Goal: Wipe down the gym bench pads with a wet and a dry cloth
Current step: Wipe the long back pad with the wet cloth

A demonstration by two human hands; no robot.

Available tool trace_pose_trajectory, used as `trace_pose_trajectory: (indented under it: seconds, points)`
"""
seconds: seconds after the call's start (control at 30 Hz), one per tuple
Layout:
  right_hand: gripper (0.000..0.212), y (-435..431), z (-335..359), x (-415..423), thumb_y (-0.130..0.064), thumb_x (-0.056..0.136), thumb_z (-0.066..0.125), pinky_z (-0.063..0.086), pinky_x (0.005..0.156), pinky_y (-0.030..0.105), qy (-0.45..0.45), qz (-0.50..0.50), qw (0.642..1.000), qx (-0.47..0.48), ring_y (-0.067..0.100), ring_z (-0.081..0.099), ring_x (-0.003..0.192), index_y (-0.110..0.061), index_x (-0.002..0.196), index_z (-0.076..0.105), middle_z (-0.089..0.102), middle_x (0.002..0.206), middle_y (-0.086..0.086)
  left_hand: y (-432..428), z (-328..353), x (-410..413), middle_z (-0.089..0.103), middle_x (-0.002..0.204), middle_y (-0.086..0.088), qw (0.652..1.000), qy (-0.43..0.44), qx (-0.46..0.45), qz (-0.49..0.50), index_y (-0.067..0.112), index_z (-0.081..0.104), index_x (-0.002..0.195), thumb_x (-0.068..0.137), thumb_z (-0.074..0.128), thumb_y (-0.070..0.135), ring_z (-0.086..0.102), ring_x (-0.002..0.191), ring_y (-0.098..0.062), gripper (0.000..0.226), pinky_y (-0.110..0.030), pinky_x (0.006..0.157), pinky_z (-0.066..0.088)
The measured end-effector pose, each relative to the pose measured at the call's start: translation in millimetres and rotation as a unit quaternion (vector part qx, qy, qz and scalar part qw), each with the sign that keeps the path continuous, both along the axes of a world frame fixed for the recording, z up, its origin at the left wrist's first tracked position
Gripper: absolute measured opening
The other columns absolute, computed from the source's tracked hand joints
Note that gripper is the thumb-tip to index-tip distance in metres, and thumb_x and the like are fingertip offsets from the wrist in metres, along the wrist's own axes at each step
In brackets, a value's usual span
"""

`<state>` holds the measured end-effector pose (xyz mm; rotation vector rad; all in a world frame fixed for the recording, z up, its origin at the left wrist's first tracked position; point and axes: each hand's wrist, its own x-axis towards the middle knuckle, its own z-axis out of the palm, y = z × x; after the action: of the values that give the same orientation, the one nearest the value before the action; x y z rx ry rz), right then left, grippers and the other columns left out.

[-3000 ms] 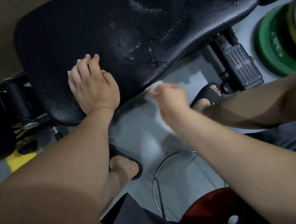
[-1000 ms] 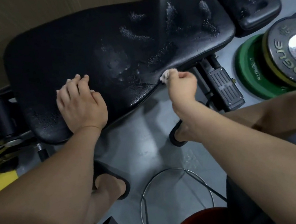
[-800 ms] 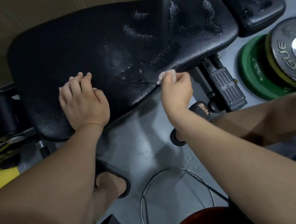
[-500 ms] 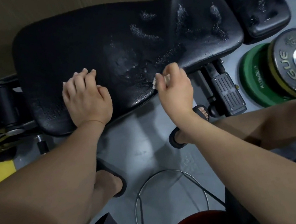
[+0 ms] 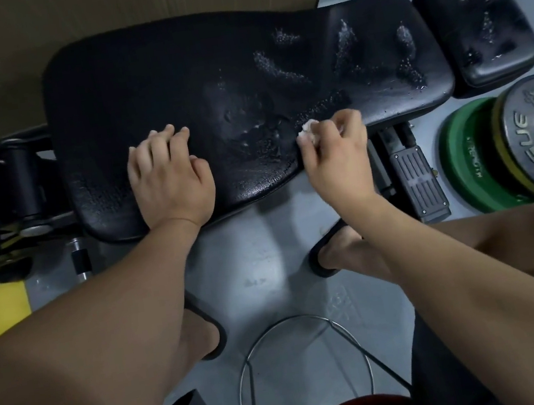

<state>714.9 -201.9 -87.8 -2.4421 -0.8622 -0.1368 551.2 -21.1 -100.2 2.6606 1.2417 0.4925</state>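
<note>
Two bare hands work at the near edge of a long pad [image 5: 204, 73], black and set crosswise. The left hand [image 5: 170, 178] lies palm down on it, its fingers [image 5: 162, 138] straight, close together and holding nothing. The right hand [image 5: 337, 150] is at the pad's near edge, where the pad narrows. Its fingers [image 5: 346, 119] are curled round a small wadded white cloth [image 5: 308, 126], and only a lump of the cloth shows at the thumb side, touching the pad surface. Between the two hands the pad looks dimpled and damp. Beyond the right fingers and off to their right, wet streaks [image 5: 280, 68] of beaded droplets cross the pad. Further right, past the pad's end, sits a small pad [image 5: 476, 32], also black and spotted with droplets. Near the right wrist, to its right, a ribbed black pedal [image 5: 417, 176] is part of the frame under the pad. Right of that, a green plate [image 5: 462, 152] lies partly under a grey plate [image 5: 532, 134] on the grey floor [image 5: 259, 255]. Below the hands, two feet in dark sandals stand on the floor, with a wire ring [image 5: 298, 353] nearer the camera.
</note>
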Motion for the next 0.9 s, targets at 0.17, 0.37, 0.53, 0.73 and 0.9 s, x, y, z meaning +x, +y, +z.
trace_pose_trajectory:
  seconds: [0.17, 0.37, 0.53, 0.73, 0.9]
  points:
    - [0.031, -11.4, 6.6, 6.0, -0.028, 0.101, 0.055, 0.052, 0.079, 0.046, -0.041, 0.063, 0.996, -0.055, 0.041, 0.054, 0.094, -0.008, 0.122, 0.067, 0.055, 0.110, 0.017, 0.8, -0.9, -0.5, 0.050, 0.147, -0.001, 1.000, 0.005, 0.003, -0.001, 0.021, 0.054, 0.140, 0.094, 0.041, 0.027, 0.038, 0.141, -0.025, 0.048, -0.047, 0.124, 0.019]
    - [0.021, 19.2, 6.5, -25.6, -0.019, 0.100, 0.056, 0.049, 0.069, 0.044, -0.029, 0.067, 0.997, -0.025, 0.038, 0.055, 0.080, -0.007, 0.108, 0.071, 0.058, 0.090, 0.016, 0.7, -2.0, -0.1, 0.050, 0.147, 0.000, 1.000, 0.007, 0.003, -0.001, 0.022, 0.054, 0.140, 0.094, 0.041, 0.028, 0.038, 0.141, -0.024, 0.048, -0.047, 0.124, 0.019]
    - [0.034, 21.6, 7.0, -30.3, -0.014, 0.095, 0.050, 0.052, 0.063, 0.041, -0.039, 0.247, 0.966, -0.064, 0.035, 0.054, 0.079, -0.005, 0.121, 0.070, 0.059, 0.092, 0.013, 1.0, -2.0, -0.8, 0.050, 0.147, -0.001, 1.000, 0.002, 0.001, -0.004, 0.021, 0.054, 0.140, 0.093, 0.041, 0.027, 0.038, 0.141, -0.024, 0.049, -0.047, 0.124, 0.019]
    - [0.020, 33.0, 8.3, -6.2, 0.002, 0.086, 0.057, 0.046, 0.064, 0.040, -0.049, 0.082, 0.994, -0.048, 0.034, 0.051, 0.074, -0.006, 0.097, 0.072, 0.057, 0.088, 0.015, 1.7, -0.6, 1.4, 0.051, 0.146, -0.001, 1.000, 0.000, 0.002, -0.002, 0.021, 0.055, 0.139, 0.093, 0.043, 0.026, 0.038, 0.140, -0.025, 0.048, -0.048, 0.123, 0.019]
    - [0.034, 34.2, 9.8, -25.5, 0.002, 0.086, 0.059, 0.048, 0.063, 0.038, -0.037, 0.280, 0.956, -0.083, 0.033, 0.049, 0.077, -0.009, 0.116, 0.072, 0.057, 0.092, 0.012, 1.1, -1.6, -0.7, 0.051, 0.146, -0.001, 1.000, 0.003, -0.001, 0.002, 0.021, 0.056, 0.138, 0.092, 0.043, 0.026, 0.039, 0.140, -0.026, 0.048, -0.048, 0.123, 0.020]
